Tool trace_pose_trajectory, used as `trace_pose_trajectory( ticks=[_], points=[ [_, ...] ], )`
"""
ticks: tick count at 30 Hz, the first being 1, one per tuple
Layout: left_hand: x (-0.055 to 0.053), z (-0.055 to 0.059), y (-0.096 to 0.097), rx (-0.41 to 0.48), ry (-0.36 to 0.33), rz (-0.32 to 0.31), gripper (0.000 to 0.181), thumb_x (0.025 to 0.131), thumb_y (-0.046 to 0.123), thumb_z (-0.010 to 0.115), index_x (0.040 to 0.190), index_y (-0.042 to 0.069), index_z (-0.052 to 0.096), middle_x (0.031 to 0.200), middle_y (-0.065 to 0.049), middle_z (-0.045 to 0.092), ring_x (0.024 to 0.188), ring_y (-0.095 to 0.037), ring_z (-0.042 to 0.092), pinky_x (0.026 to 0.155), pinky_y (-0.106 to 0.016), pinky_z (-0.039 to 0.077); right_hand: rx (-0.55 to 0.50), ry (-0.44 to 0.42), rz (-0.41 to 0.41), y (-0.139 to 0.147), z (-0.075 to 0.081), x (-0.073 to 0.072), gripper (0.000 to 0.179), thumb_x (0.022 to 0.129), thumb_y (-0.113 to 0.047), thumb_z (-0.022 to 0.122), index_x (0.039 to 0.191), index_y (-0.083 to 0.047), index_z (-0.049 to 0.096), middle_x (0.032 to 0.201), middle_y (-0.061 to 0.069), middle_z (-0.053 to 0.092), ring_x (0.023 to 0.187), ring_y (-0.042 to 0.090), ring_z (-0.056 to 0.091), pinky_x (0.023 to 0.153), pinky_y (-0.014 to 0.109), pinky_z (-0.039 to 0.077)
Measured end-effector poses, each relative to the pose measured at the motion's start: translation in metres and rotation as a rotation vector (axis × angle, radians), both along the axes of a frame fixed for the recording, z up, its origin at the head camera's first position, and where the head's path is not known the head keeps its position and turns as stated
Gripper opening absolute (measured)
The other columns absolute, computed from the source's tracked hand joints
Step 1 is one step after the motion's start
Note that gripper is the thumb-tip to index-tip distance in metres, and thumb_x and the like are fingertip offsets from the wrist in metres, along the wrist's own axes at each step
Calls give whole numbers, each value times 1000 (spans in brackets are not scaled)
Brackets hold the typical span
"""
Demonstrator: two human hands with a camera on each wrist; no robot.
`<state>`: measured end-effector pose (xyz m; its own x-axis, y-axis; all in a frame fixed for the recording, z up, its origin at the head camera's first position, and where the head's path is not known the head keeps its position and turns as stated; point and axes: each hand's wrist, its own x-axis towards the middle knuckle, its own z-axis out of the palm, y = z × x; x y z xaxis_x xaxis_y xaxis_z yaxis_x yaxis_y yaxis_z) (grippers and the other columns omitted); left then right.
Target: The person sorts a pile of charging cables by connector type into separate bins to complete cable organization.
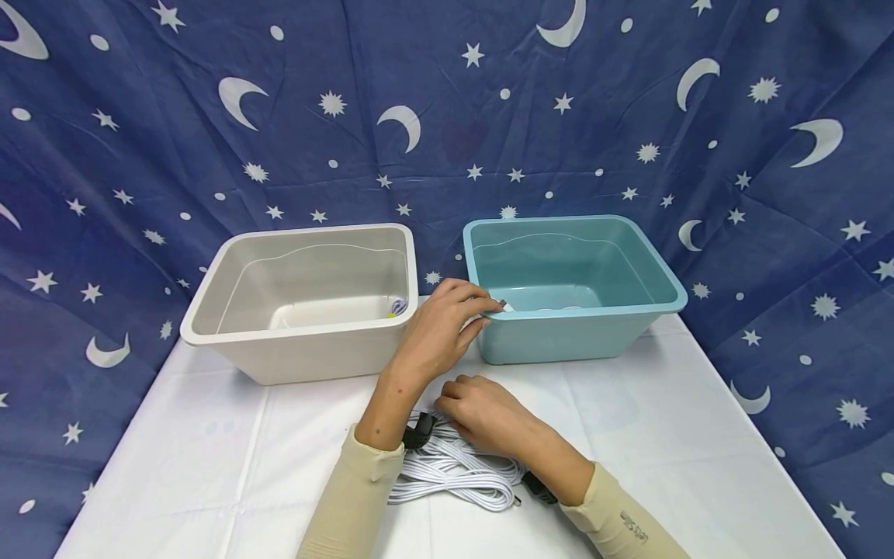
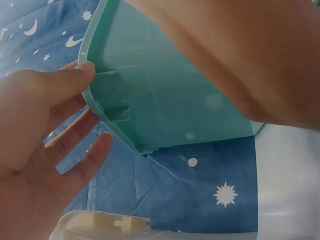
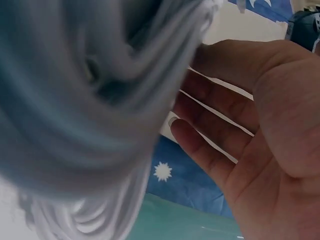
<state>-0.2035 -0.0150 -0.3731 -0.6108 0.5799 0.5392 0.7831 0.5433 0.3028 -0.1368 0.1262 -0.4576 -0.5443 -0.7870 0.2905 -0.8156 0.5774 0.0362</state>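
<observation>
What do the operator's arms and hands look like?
Long cream sleeves, left and right, stop short of the wrists; the right one has small dark lettering. Left hand and right hand are bare, no gloves. Black devices show at both wrists.

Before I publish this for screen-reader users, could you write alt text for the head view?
A person's left hand touches the near left rim of a teal bin, while the right hand is over coiled white cables on a white table. A beige bin stands to the left, with a blue starry cloth behind.
</observation>
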Motion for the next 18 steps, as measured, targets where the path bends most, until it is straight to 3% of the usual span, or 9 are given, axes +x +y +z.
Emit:
trace_pose_trajectory(
  ticks=[8, 18],
  points=[
    [0, -1, 0, 4, -2, 5, 29, 96, 17, 68, 124, 26, 71, 125, 8, 64, 122, -12, 49, 103, -28, 42, 33, -13, -25, -3, -6, -1, 11, 95, -13, 65, 94, -20, 73, 81, -7, 63, 74, 12, 58, 70, 27, 48],
    [0, -1, 0, -2, -18, 11, 30, 97, 17, 68, 125, 26, 71, 127, 8, 63, 123, -12, 49, 104, -27, 42, 72, 30, -56, -3, -6, -1, 11, 91, -12, 67, 88, -22, 70, 77, -6, 60, 70, 15, 58, 67, 31, 48]
  ],
)
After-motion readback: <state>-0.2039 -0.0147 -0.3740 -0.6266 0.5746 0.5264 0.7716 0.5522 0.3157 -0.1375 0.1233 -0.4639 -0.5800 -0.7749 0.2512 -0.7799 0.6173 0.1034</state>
